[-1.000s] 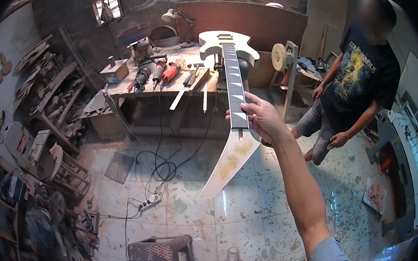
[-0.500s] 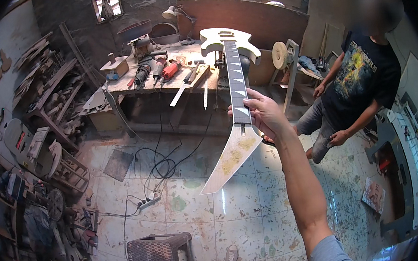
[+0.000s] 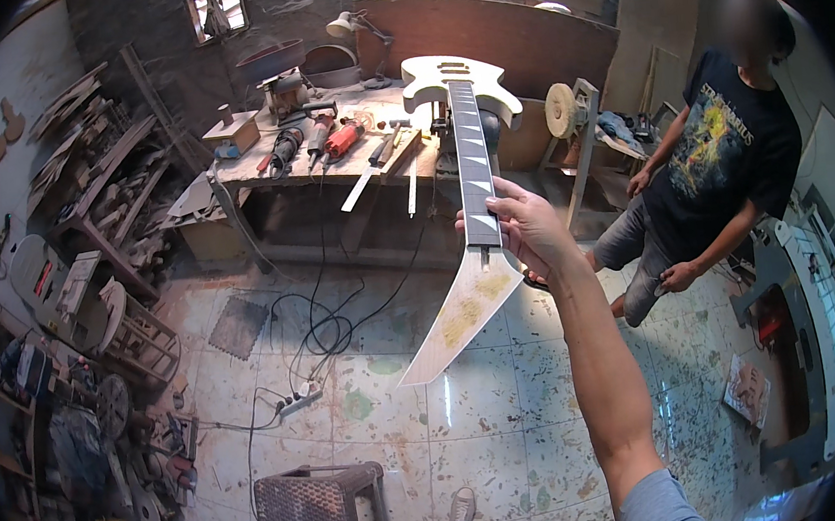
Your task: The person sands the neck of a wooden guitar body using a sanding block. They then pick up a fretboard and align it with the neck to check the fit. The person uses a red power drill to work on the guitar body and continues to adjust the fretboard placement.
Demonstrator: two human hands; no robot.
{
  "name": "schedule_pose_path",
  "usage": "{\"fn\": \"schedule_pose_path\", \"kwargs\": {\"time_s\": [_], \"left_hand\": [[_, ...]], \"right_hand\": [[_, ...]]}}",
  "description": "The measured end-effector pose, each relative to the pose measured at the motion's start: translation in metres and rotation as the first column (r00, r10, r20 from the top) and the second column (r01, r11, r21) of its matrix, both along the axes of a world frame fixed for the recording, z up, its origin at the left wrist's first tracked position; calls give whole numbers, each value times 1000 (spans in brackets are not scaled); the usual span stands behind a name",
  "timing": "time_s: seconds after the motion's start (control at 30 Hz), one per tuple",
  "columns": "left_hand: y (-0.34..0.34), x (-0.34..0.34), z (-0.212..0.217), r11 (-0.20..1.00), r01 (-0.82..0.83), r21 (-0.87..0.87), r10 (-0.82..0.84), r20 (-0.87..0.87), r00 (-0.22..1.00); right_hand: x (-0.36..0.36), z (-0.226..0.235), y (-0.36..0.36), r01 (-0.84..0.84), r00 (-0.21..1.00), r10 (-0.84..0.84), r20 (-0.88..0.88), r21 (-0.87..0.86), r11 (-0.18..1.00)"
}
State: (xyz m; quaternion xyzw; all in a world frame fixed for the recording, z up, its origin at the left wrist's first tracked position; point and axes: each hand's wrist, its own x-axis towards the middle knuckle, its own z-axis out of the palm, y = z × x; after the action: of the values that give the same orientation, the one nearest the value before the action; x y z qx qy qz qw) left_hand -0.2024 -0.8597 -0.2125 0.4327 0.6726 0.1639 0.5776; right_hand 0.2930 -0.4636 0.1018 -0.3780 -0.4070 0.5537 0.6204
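Observation:
My right hand (image 3: 528, 222) is closed around the neck of an unfinished electric guitar, near the headstock end. The thumb lies on the edge of the dark fretboard (image 3: 470, 145), which has pale triangular inlays; fingertips show on its other side. The pointed headstock (image 3: 462, 308) is bare pale wood with yellowish patches and hangs toward me. The white guitar body (image 3: 425, 81) is at the far end, in front of the workbench. No strings are seen on it. My left hand is not in view.
A workbench (image 3: 387, 103) holds power tools (image 3: 341, 139), a lamp (image 3: 345, 24) and flat strips. A person (image 3: 743, 144) stands at the right. Black cables (image 3: 318, 320) lie on the tiled floor, near a woven stool (image 3: 312, 517). Wood pieces fill the left-hand racks (image 3: 103, 180).
The view has shifted very slightly. The person at the right has moved their head a little; my right hand keeps the same hold on the guitar.

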Motion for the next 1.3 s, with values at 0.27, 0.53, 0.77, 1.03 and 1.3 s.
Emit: {"fn": "schedule_pose_path", "kwargs": {"time_s": [0.27, 0.53, 0.77, 1.03, 1.3], "left_hand": [[-7, -1, -4, 999, -41, -33, 44, 87, 995], [-27, -19, -60, 988, -128, -92, 149, 291, 945], [-26, -28, -67, 993, 64, 102, -75, 107, 991], [-12, -13, -49, 999, -17, -51, 22, 93, 995], [-12, -10, -43, 992, -118, -39, 123, 147, 982]], "right_hand": [[2, -1, 2, 11, 1000, -11, 10, -15, 1000], [2, 7, 0, 27, 1000, -27, -7, -18, 999], [-3, 12, 1, 16, 1000, -16, -11, -4, 1000], [2, 14, -1, 12, 1000, -11, 17, -55, 998], [-1, 15, -1, 20, 1000, -20, -10, -56, 998]]}}
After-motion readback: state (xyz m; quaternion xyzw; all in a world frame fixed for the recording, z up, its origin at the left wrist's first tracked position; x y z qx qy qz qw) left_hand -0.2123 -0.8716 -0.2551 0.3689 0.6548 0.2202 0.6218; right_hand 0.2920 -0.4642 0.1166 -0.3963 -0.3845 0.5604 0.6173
